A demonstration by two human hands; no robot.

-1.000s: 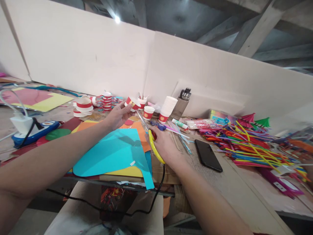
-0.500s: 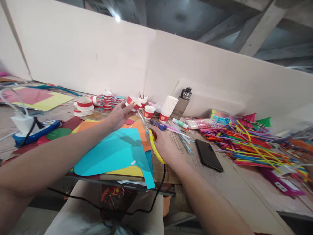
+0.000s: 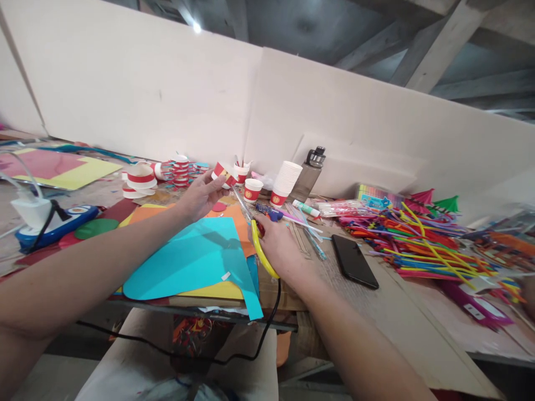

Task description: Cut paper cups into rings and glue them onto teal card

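Paper cup (image 3: 225, 174), red and white, is held up in the head view above the far edge of the coloured sheets, tilted, its side turned toward the scissors (image 3: 259, 248). That angle probably gives the blades a clear approach while keeping the fingers out of their path. The left hand (image 3: 204, 196) is partly closed, pinching the cup with the thumb on the near side. The right hand (image 3: 279, 239) is curled around the yellow handle, the blades pointing up toward the cup; whether they touch it, or how far apart they stand, I cannot tell.

Beneath lies a cyan sheet (image 3: 192, 253), overhanging the front of the table (image 3: 460, 328). One upright cup (image 3: 253, 191) and a nested stack of cups (image 3: 287, 181) stand just beyond, presumably within easy reach. The smartphone (image 3: 355, 262) lies flat, right of the working forearm.
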